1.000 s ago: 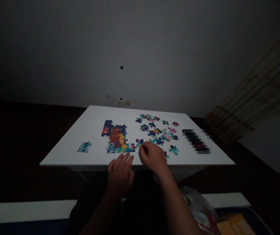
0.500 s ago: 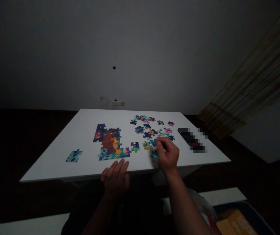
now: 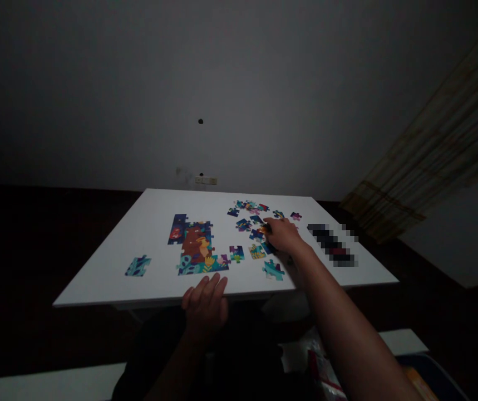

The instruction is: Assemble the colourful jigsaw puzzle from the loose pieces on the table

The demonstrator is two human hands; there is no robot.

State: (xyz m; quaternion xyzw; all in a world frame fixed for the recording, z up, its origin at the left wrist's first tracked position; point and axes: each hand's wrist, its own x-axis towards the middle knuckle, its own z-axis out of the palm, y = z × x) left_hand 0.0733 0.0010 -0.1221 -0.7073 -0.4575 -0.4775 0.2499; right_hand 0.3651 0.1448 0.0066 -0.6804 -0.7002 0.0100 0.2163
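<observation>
A partly joined jigsaw puzzle with a brown bear lies left of the middle of the white table. My left hand rests on the table's front edge just below it, fingers stretched out and holding nothing. Among the loose pieces to the right is my right hand, its fingers closed at a dark puzzle piece with orange on it; the hand covers part of that piece and its neighbours. Nearer me lies a teal puzzle piece. A purple-and-green piece sits just right of the joined part.
One leafy teal piece lies apart at the left. Several loose pieces are grouped toward the back. A pixelated dark object is near the right edge. Below the table at right are plastic wrapping and a dark bin.
My right hand has left the teal piece near the front edge and moved away from me into the loose pieces. My left hand stays on the edge; the view has shifted slightly.
</observation>
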